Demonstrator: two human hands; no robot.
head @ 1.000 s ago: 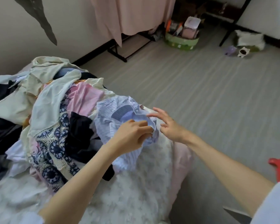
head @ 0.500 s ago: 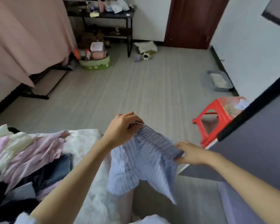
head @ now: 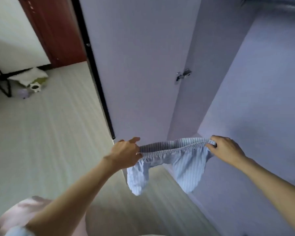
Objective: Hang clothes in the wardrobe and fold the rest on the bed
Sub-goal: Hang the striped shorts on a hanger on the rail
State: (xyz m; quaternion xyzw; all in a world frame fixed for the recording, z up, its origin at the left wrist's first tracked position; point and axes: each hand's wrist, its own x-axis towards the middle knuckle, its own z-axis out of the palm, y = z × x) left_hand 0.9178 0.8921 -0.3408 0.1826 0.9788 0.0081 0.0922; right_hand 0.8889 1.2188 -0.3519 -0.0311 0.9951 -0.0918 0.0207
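Note:
A pair of light blue striped shorts (head: 182, 167) hangs in the air, its elastic waistband stretched flat between my two hands. My left hand (head: 126, 153) grips the waistband's left end and my right hand (head: 226, 149) grips the right end. The two legs dangle down. Right behind the shorts stands the open wardrobe (head: 255, 92), pale lilac inside, with its door (head: 140, 65) swung open to the left and a rail (head: 279, 5) at the top right. The bed's pink corner (head: 22, 212) shows at the bottom left.
A dark red door (head: 53, 29) stands at the far left. On the grey striped floor (head: 46, 133) lie a white cushion (head: 29, 77) and a small mug (head: 35, 86), beside a black metal frame (head: 3, 82). A hinge (head: 183, 75) sits on the wardrobe door.
I have turned from the bed's clothes pile to the open wardrobe, carrying the shorts. Both hands now hold the waistband stretched wide, higher up than before.

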